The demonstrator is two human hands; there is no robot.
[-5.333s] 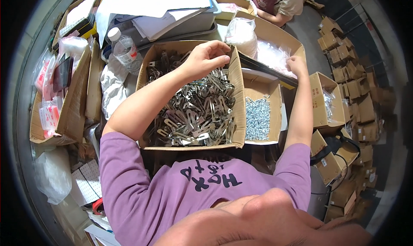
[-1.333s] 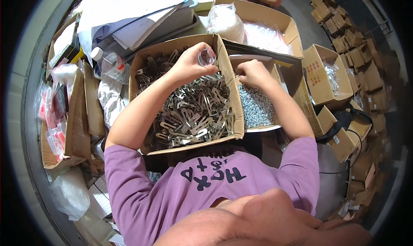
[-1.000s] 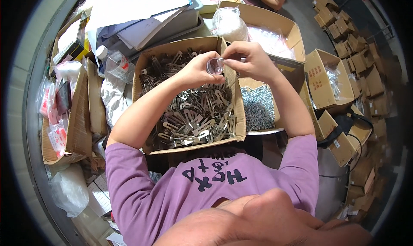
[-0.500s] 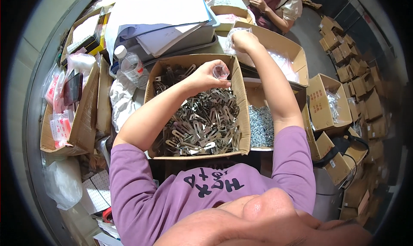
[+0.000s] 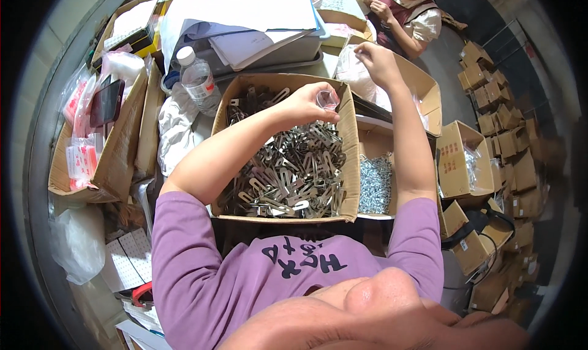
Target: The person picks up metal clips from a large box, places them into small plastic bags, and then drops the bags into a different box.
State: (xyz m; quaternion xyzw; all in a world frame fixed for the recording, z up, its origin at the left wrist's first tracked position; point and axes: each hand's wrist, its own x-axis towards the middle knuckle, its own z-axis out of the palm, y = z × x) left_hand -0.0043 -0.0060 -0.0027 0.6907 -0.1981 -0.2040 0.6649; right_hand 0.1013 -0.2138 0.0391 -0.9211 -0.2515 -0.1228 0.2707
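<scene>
Head view, nearest: a purple sleeve (image 5: 187, 246) on either side frames an open carton (image 5: 353, 160) heaped with flat metal clips (image 5: 288, 178).
Carton's right edge: a shallower box (image 5: 375, 140) adjoins, silvery screws (image 5: 375, 184) along its near edge.
Carton's left side: crumpled white cloth (image 5: 177, 126), then a tilted clear bottle (image 5: 199, 86) near the far left corner.
Beyond the far edge: a grey bin (image 5: 272, 62) under loose papers (image 5: 239, 7); a small patch of pale table (image 5: 329, 58) shows.
Room: a co-worker (image 5: 392, 19) in a dark apron at the far side, grey floor (image 5: 452, 68), brown cartons (image 5: 520, 148) piled rightward.
Clear container: short, round, see-through, pinkish inside, held over the carton's far right corner.
Left hand (image 5: 306, 107): fingers curled around that clear container (image 5: 327, 99).
Right hand (image 5: 380, 63): thumb and fingers bent close together beside a cloudy plastic bag (image 5: 353, 74); whether they grip anything, I cannot tell.
</scene>
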